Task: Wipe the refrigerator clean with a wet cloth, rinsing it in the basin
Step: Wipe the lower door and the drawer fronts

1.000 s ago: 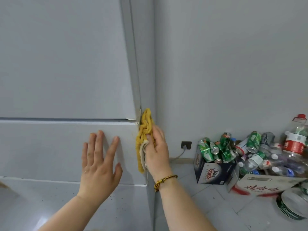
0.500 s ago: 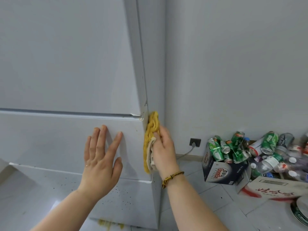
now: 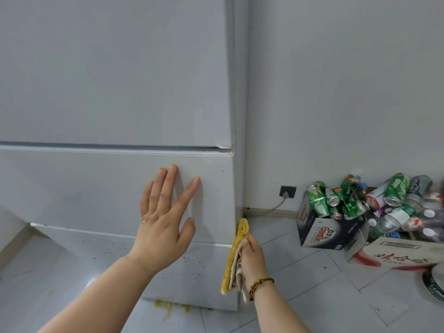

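Right hand (image 3: 252, 258) grips cloth (image 3: 236, 255) upright along refrigerator (image 3: 120, 80) corner; left hand (image 3: 163, 227) flat, fingers straight

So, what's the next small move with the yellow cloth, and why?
Probably draw the yellow woven cloth down the white refrigerator's corner edge: the right hand grips it there, and the bottom panel beside it shows dark specks.
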Tool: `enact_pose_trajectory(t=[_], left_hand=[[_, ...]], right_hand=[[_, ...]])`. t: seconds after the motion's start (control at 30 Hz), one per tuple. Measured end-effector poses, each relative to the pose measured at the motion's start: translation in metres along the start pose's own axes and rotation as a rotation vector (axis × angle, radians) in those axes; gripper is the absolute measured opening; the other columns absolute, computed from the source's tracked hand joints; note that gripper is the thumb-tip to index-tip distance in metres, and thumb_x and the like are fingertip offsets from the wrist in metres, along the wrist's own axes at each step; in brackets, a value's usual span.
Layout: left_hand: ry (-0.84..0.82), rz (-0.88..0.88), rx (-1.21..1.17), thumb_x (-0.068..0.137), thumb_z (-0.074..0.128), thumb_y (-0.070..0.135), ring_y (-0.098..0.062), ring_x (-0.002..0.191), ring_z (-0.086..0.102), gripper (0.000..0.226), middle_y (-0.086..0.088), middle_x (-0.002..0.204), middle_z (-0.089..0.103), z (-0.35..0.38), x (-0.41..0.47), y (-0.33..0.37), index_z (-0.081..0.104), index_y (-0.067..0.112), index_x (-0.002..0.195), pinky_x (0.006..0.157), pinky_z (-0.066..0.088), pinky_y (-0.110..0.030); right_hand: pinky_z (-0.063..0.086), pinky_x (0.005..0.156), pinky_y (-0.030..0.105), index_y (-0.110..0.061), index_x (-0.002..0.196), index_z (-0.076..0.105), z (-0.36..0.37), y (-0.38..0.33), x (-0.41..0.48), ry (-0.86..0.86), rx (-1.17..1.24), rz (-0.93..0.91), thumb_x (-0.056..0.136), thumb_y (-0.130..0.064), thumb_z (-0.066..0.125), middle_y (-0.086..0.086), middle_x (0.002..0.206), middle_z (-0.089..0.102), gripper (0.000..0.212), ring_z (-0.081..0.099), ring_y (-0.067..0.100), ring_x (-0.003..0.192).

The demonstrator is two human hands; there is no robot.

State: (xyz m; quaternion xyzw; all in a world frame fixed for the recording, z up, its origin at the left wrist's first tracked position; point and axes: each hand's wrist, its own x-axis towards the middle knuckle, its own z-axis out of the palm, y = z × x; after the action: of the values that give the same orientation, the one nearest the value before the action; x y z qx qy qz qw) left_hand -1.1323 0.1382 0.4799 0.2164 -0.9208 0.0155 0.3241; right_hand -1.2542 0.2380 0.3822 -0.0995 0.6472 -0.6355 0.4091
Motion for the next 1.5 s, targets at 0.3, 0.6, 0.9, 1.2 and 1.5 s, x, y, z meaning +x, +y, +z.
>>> enact_pose_trajectory(t=[0.3,0.6,0.9,1.2,1.5], left_hand=[[0.134,-0.022,-0.112,0.081,0.036,0.022,-0.008,0.142,-0.006,0.068,-0.008,0.148,0.01,-0.023,0.002,-0.021,0.009,0.037,0.142,0.113,-0.002,-0.024],[0.103,-0.209,-0.132,0.081,0.03,0.03,-0.018,0.135,-0.004,0.057,-0.014,0.148,0.017,-0.049,0.0,-0.063,0.022,0.023,0.137,0.105,0.016,-0.05],[0.013,-0.245,-0.412,0.079,0.03,0.043,0.016,0.131,0.008,0.061,0.019,0.143,0.012,-0.083,-0.031,-0.123,0.019,0.045,0.139,0.107,0.018,-0.03],[-0.05,-0.833,-1.115,0.085,0.058,0.023,-0.006,0.095,0.064,0.018,0.005,0.102,0.069,-0.149,-0.052,-0.195,0.063,0.029,0.102,0.08,0.051,-0.019],[0.205,-1.102,-1.003,0.093,0.043,0.021,-0.016,0.081,0.061,0.026,-0.01,0.09,0.069,-0.197,-0.12,-0.201,0.069,0.019,0.096,0.07,0.052,-0.019]], right_hand=[[0.04,0.08,0.007,-0.019,0.109,0.056,0.04,-0.085,-0.041,0.303,-0.007,-0.687,0.097,-0.014,0.037,-0.009,0.098,0.047,0.023,0.052,-0.009,0.084],[0.035,0.086,0.034,-0.015,0.113,0.049,0.117,-0.069,-0.023,0.866,-0.733,-1.354,0.098,-0.027,0.028,0.01,0.117,0.04,0.028,0.041,0.023,0.098],[0.037,0.083,0.032,-0.015,0.113,0.049,0.19,-0.053,-0.026,0.638,-0.768,-1.414,0.099,-0.022,0.023,0.007,0.112,0.042,0.031,0.042,0.022,0.092],[0.04,0.087,0.004,-0.041,0.1,0.058,0.284,-0.071,-0.079,-0.392,-0.24,-0.732,0.088,-0.01,0.053,-0.019,0.112,0.05,0.033,0.049,-0.013,0.103],[0.052,0.081,0.031,-0.017,0.107,0.063,0.338,-0.042,-0.102,-0.95,-0.067,-0.075,0.084,-0.039,0.046,0.007,0.102,0.07,0.036,0.066,0.016,0.095]])
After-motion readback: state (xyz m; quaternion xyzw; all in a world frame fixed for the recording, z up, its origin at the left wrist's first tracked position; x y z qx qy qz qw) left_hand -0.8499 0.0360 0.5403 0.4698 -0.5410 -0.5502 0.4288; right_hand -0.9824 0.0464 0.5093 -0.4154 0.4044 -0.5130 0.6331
